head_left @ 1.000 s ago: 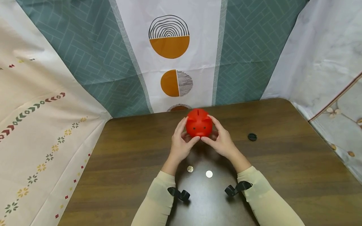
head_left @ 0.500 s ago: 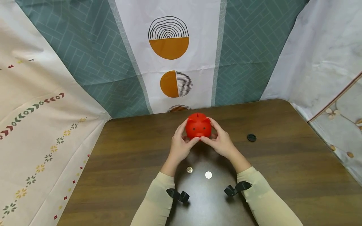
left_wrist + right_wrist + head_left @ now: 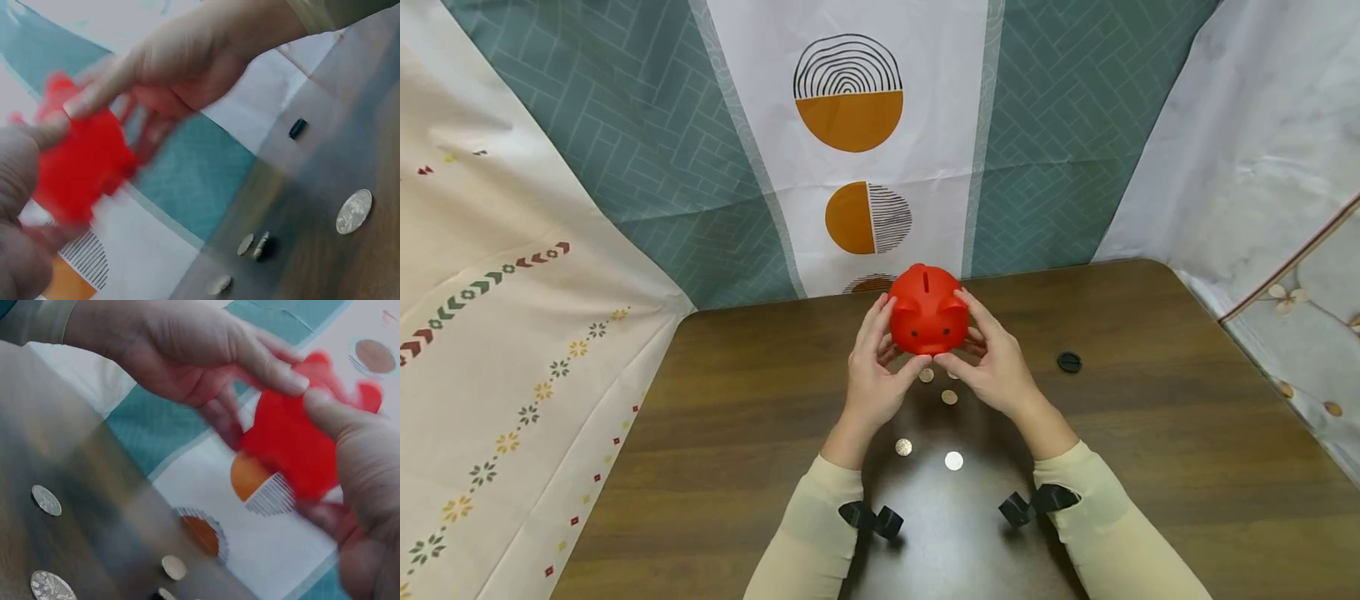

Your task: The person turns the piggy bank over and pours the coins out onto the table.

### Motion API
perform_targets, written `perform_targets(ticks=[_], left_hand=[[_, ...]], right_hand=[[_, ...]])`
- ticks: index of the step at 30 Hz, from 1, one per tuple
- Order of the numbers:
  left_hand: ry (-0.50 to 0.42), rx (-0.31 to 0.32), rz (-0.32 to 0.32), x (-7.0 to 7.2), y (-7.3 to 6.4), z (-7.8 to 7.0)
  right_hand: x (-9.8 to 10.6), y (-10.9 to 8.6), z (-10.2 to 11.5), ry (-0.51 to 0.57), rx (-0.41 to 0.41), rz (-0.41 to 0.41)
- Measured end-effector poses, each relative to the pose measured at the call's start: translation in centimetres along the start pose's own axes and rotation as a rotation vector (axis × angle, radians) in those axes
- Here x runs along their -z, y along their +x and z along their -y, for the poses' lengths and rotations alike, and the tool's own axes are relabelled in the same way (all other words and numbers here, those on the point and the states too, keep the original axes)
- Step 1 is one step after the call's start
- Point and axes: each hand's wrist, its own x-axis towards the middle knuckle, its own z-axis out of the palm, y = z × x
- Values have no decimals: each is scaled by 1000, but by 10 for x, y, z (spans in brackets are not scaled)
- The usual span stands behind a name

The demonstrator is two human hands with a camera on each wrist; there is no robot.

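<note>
A red piggy bank (image 3: 928, 312) with a slot in its top is held up off the table between both hands, its snout toward the person. My left hand (image 3: 876, 367) grips its left side, thumb at the snout and fingers along the flank. On the opposite side my right hand (image 3: 996, 367) holds it the same way, the thumbs nearly meeting. Below it on the table lie several coins, among them a coin (image 3: 950, 397) close under the bank and a shiny coin (image 3: 953, 461) nearer the person. The piggy bank (image 3: 84, 159) is blurred in the left wrist view.
A black round plug (image 3: 1070, 362) lies on the wooden table (image 3: 737, 433) to the right of the hands. Patterned cloth (image 3: 1045, 167) hangs along the table's back edge, with more cloth at both sides.
The piggy bank has dipped slightly, then risen higher, its slot now tilted more into view. More coins have appeared on the table beneath it. Both hands kept their hold.
</note>
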Motion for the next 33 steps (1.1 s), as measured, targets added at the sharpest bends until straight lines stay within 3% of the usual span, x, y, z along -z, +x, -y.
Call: perform_targets(ticks=[4,6,14,18,20,26,28,33], left_hand=[[32,124,41,2,-1,-10],[33,151,53,2,-2,-11],[13,153,43,0,-2,-7],[-11,50,16,-2,-2,6],[-3,29,12,-2,-1,7],[58,166,68,-1,-2,-4],[40,173,69,0,-3,-9],[26,182,69,1,-2,-14]], right_hand=[[-1,-3,6,25,-120,83],[-1,-4,12,14,-150,95],[-2,-3,13,24,-147,89],[0,0,2,40,-47,42],[1,1,-5,47,-29,26],[-3,-1,-26,24,-166,100],[-4,-2,-29,14,-182,105],[-1,-2,-3,12,-190,102]])
